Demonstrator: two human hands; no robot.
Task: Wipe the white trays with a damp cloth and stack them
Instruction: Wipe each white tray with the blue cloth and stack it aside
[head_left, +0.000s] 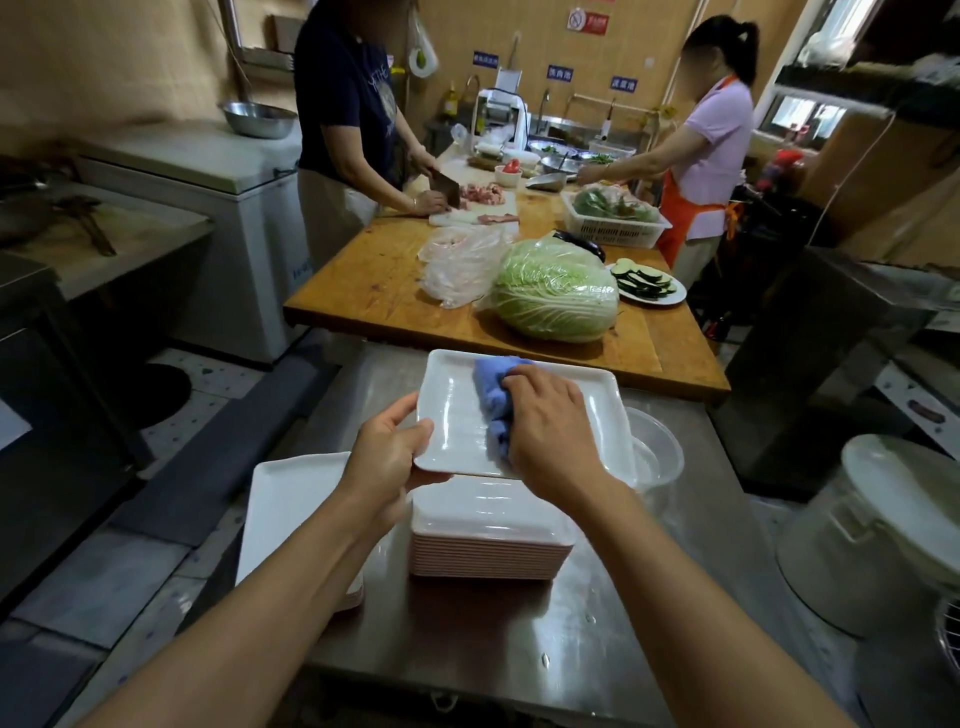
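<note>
My left hand (392, 452) grips the near-left corner of a white rectangular tray (454, 410) and holds it tilted above the steel table. My right hand (550, 426) presses a bunched blue cloth (493, 400) onto the tray's inner surface. Below the held tray stands a tall stack of white trays (488, 540). A second, lower pile of white trays (291, 509) lies to the left, partly hidden by my left forearm.
A clear plastic basin (657, 452) sits on the steel table (519, 649) right of the trays. Beyond is a wooden table (374, 280) with a wrapped cabbage (556, 291), bags and a plate of sliced eggplant (649, 283). Two people work there. A white lidded bucket (872, 535) stands at right.
</note>
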